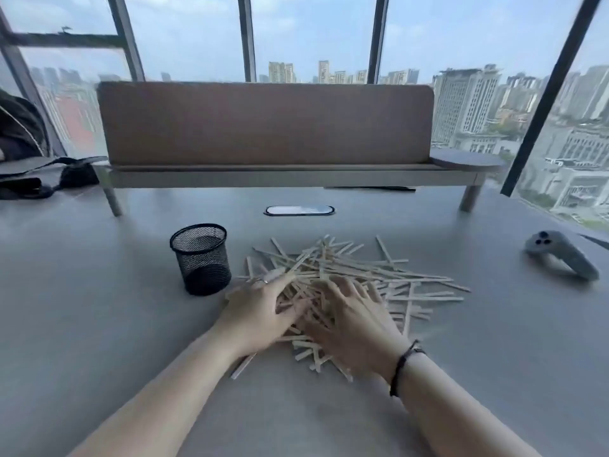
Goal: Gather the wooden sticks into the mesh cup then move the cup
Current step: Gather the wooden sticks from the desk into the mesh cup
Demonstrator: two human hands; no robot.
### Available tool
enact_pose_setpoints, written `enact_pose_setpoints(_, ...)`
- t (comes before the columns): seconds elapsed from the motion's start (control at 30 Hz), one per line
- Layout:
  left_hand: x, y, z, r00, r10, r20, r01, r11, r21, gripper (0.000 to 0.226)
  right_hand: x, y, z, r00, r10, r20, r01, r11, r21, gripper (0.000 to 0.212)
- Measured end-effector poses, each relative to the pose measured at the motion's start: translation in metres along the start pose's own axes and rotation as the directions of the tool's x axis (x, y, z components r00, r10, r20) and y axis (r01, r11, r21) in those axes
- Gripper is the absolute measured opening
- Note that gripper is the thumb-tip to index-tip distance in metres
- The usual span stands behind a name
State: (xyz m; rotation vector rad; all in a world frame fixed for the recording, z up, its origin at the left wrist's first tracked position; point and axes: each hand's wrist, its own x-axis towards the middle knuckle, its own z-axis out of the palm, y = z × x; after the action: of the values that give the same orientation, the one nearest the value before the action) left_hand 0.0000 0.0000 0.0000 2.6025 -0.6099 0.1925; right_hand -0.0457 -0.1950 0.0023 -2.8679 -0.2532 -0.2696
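Note:
A loose heap of pale wooden sticks [372, 268] lies crisscrossed on the grey table, at the middle of the view. A black mesh cup [200, 258] stands upright and empty just left of the heap. My left hand [260, 311] rests palm down on the heap's left side, fingers spread over the sticks. My right hand [352, 321] lies palm down on the heap's near middle, fingers spread too. Both hands press on sticks; whether either grips any is hidden beneath the palms. A dark band circles my right wrist.
A grey handheld controller [560, 258] lies at the right. A brown-backed shelf riser [263, 127] spans the table's far side, with an oval cable port [299, 210] in front. A black bag and straps [49, 179] sit far left. Windows stand behind.

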Motion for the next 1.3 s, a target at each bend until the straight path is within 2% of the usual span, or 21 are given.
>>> enact_pose_setpoints(0.13, -0.008, 0.005, 0.005, 1.0, -0.005, 0.016, 0.005, 1.0, 0.005, 0.075, -0.009, -0.006, -0.001, 0.999, -0.02, -0.044, 0.019, 0.999, -0.029, 0.069)
enact_pose_setpoints(0.3, -0.004, -0.002, 0.009, 1.0, 0.018, -0.007, -0.018, 1.0, 0.001, 0.054, -0.007, -0.008, 0.001, 0.995, -0.029, -0.096, 0.027, 0.999, -0.022, 0.062)
enact_pose_setpoints(0.43, 0.0, 0.001, 0.01, 0.997, 0.061, -0.056, -0.059, 0.998, 0.024, 0.047, -0.001, -0.004, 0.003, 0.991, -0.037, -0.127, 0.035, 0.999, -0.02, 0.056)
enact_pose_setpoints(0.77, 0.021, -0.005, 0.015, 0.988, 0.086, -0.131, -0.08, 0.996, 0.048, 0.052, 0.022, 0.008, 0.008, 0.979, -0.118, -0.165, 0.117, 0.993, -0.012, 0.04)
enact_pose_setpoints(0.93, 0.024, -0.006, 0.016, 0.983, 0.096, -0.159, -0.091, 0.995, 0.036, 0.046, 0.031, 0.012, 0.01, 0.975, -0.15, -0.164, 0.147, 0.989, -0.027, 0.037)
enact_pose_setpoints(1.13, 0.033, -0.006, 0.014, 0.984, 0.09, -0.153, -0.108, 0.988, -0.11, 0.051, 0.039, 0.019, 0.007, 0.98, -0.125, -0.152, 0.136, 0.989, 0.064, 0.043)
enact_pose_setpoints(1.3, 0.032, -0.012, 0.016, 0.948, 0.209, -0.24, -0.235, 0.968, -0.086, 0.036, 0.042, 0.028, 0.008, 0.975, -0.152, -0.164, 0.166, 0.983, 0.079, 0.039)
